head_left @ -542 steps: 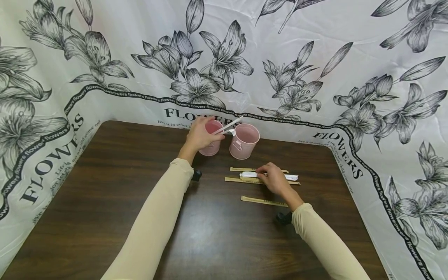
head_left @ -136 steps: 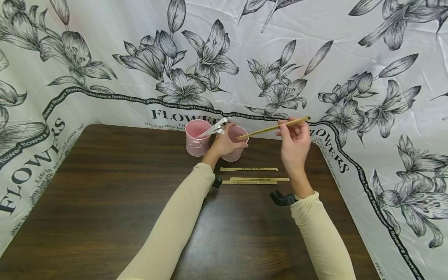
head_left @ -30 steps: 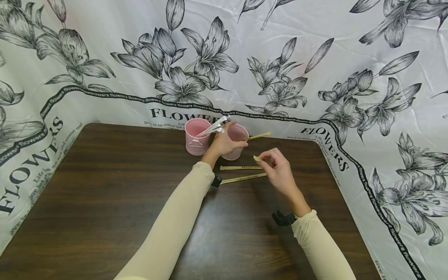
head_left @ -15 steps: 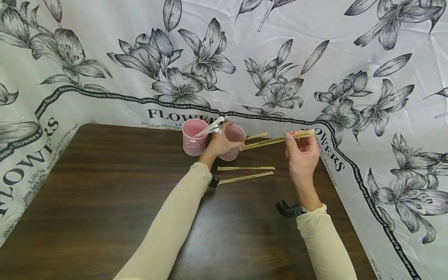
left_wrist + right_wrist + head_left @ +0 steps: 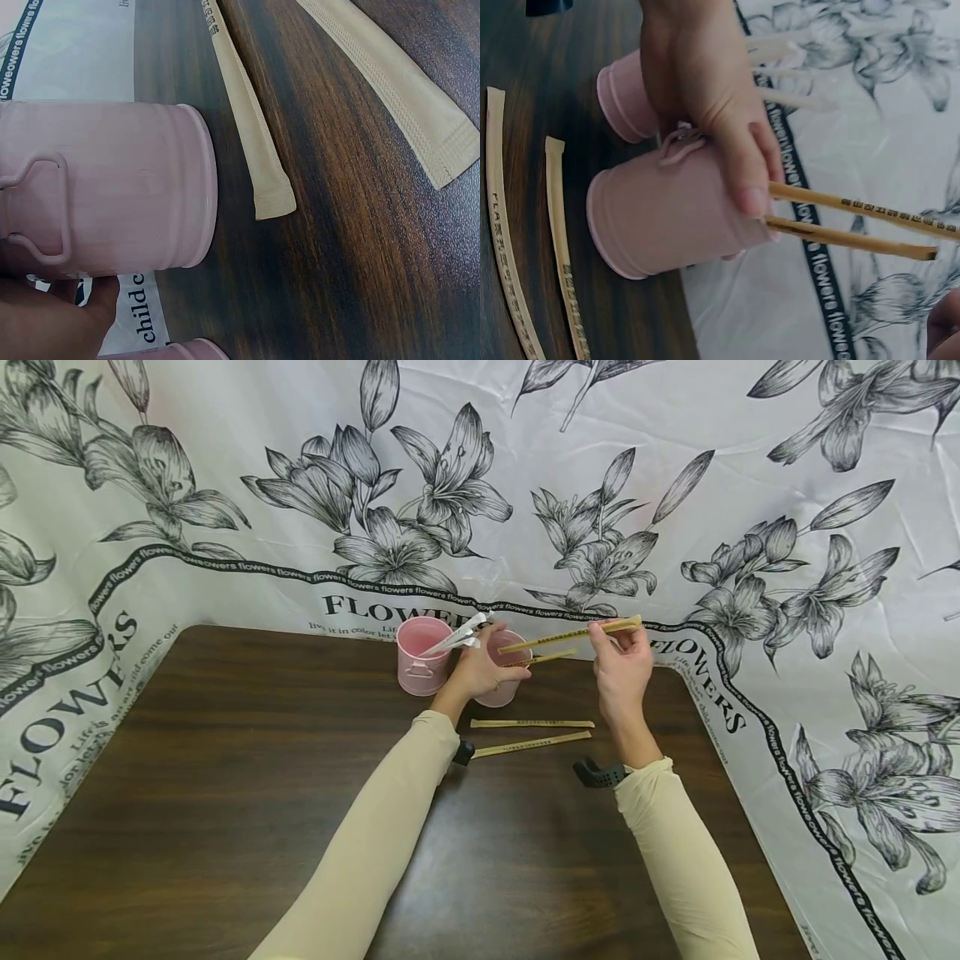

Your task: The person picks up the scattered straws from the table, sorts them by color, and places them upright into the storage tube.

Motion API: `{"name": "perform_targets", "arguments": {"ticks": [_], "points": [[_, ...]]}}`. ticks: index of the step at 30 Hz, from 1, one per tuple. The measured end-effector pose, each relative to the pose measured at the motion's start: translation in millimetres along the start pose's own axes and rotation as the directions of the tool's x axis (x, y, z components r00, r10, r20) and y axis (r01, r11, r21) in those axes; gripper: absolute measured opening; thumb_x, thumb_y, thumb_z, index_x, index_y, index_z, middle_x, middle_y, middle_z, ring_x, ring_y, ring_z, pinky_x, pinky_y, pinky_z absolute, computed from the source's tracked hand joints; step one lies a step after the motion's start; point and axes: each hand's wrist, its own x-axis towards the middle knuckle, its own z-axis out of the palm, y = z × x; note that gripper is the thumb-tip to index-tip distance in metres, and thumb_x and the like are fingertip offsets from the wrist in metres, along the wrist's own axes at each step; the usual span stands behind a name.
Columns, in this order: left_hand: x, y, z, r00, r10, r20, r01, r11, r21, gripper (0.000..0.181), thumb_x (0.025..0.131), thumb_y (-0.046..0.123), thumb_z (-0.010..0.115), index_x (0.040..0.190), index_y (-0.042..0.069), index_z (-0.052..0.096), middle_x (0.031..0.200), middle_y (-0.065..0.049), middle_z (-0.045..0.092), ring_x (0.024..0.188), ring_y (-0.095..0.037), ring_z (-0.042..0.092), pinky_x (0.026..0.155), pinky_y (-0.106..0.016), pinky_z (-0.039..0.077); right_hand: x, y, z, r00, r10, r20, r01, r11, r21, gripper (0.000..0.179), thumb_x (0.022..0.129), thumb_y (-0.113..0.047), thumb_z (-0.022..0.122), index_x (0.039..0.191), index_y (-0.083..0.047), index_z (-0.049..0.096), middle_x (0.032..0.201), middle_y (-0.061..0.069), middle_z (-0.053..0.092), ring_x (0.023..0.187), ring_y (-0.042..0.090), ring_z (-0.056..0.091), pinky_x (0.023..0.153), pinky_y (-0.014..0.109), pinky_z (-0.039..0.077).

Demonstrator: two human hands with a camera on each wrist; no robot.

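My left hand (image 5: 480,672) grips the rim of the right-hand pink bucket (image 5: 495,697), which stands upright on the table. One paper-wrapped straw (image 5: 557,656) leans in that bucket, its end sticking out to the right. Pinched in my right hand (image 5: 625,677) is a second brown paper-wrapped straw (image 5: 558,637), slanting down to the left with its far end at the bucket's mouth. In the right wrist view, that held straw (image 5: 892,214) passes above the leaning one beside my left thumb; only a bit of my right hand (image 5: 946,330) shows there.
Another pink bucket (image 5: 420,673) stands just left, with several white-wrapped straws (image 5: 459,635) leaning in it. Two brown-wrapped straws, a rear one (image 5: 532,724) and a front one (image 5: 532,744), lie on the dark wooden table (image 5: 262,793). A flower-print cloth (image 5: 600,510) hangs behind.
Since 4.5 seconds ago one wrapped straw has gone into the right bucket and another was picked up. In the last half second my right hand brought it left to the bucket's mouth.
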Motion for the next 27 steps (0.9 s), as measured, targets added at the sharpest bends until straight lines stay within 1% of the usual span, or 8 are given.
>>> {"name": "perform_targets", "arguments": {"ticks": [3,6,10,13,18,19,22,27], "points": [[-1.3,1.9,1.4,1.0,0.002,-0.004,-0.002,1.0,0.015,0.103,0.076,0.031,0.091,0.158,0.023,0.03,0.15,-0.021,0.046,0.09,-0.029,0.07,0.065,-0.034,0.06,4.1,8.8,0.7,0.998,0.063,-0.014,-0.063,0.997,-0.037,0.017,0.09,-0.005,0.077,0.097,-0.013,0.064,0.086,-0.007,0.071,0.049,0.0,0.042,0.042,0.014,0.028],[-1.5,2.3,1.5,1.0,0.003,-0.013,-0.003,0.999,0.037,0.103,0.075,0.033,0.092,0.158,0.023,0.031,0.152,-0.018,0.045,0.12,-0.034,0.062,0.079,-0.04,0.061,6.3,15.8,1.9,0.995,0.103,-0.013,-0.104,0.993,-0.064,0.017,0.088,-0.006,0.078,0.1,-0.007,0.065,0.084,-0.008,0.071,0.054,0.002,0.045,0.045,0.015,0.028],[-1.2,1.6,1.1,1.0,0.004,-0.024,-0.003,0.999,0.044,0.102,0.074,0.034,0.092,0.157,0.023,0.033,0.153,-0.017,0.045,0.135,-0.035,0.052,0.091,-0.044,0.058,6.3,21.9,5.4,0.994,0.105,0.001,-0.105,0.99,-0.098,0.025,0.088,-0.004,0.078,0.107,0.003,0.065,0.085,-0.009,0.073,0.064,0.003,0.059,0.052,0.016,0.035],[-1.4,1.5,0.9,1.0,0.008,-0.026,-0.007,0.999,0.045,0.102,0.075,0.034,0.092,0.157,0.023,0.033,0.154,-0.017,0.045,0.131,-0.034,0.054,0.089,-0.044,0.059,5.9,24.2,8.0,0.994,0.109,0.017,-0.107,0.99,-0.087,0.023,0.088,-0.002,0.078,0.105,0.002,0.065,0.088,-0.008,0.075,0.065,0.002,0.061,0.051,0.015,0.036],[-1.9,2.6,1.0,1.0,0.006,-0.029,-0.004,0.998,0.063,0.102,0.075,0.035,0.091,0.157,0.025,0.032,0.153,-0.018,0.044,0.106,-0.034,0.068,0.072,-0.036,0.061,4.0,22.4,8.6,0.99,0.133,0.052,-0.13,0.99,-0.057,0.022,0.088,-0.003,0.078,0.106,-0.007,0.065,0.096,-0.005,0.076,0.056,0.001,0.052,0.043,0.014,0.028],[-1.9,2.7,1.1,1.0,0.005,-0.03,-0.003,0.998,0.061,0.102,0.075,0.035,0.092,0.157,0.025,0.032,0.153,-0.019,0.044,0.1,-0.034,0.069,0.069,-0.035,0.061,3.4,21.8,7.7,0.989,0.138,0.056,-0.134,0.989,-0.056,0.025,0.088,-0.004,0.078,0.11,-0.006,0.065,0.098,-0.005,0.076,0.057,0.0,0.053,0.043,0.014,0.028],[-1.8,2.9,1.0,0.999,0.003,-0.036,-0.001,0.998,0.065,0.102,0.075,0.036,0.092,0.157,0.025,0.033,0.153,-0.019,0.045,0.098,-0.031,0.069,0.065,-0.031,0.059,1.3,20.6,1.6,0.987,0.147,0.059,-0.144,0.988,-0.06,0.035,0.088,-0.006,0.079,0.119,0.0,0.064,0.102,-0.004,0.076,0.058,0.0,0.054,0.043,0.014,0.029],[-1.5,2.1,1.6,1.0,0.001,-0.028,0.0,0.998,0.068,0.101,0.075,0.036,0.091,0.157,0.025,0.032,0.152,-0.021,0.044,0.092,-0.031,0.07,0.065,-0.032,0.059,-6.7,19.4,-15.9,0.993,0.114,0.025,-0.111,0.988,-0.111,0.04,0.088,-0.003,0.078,0.124,0.004,0.063,0.105,-0.004,0.075,0.05,0.0,0.048,0.044,0.013,0.033]]}}
